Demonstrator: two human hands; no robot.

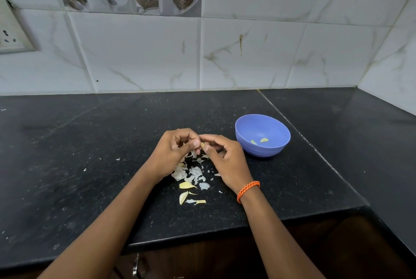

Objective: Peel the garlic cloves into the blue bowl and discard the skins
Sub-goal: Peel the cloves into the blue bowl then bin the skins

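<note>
Above skins [189, 174]: both hands' fingers [196, 143] pinch garlic clove [202, 145]; no writing legible.

One head-worn view looks forward and down over the near edge of the black speckled stone counter [90, 143], close above it, facing the white marble-patterned tiled wall [247, 53] behind.

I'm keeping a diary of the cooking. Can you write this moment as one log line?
both hands: left hand, right hand pinch pale garlic clove | round blue plastic bowl: two cloves | papery white skins: on black counter
</note>
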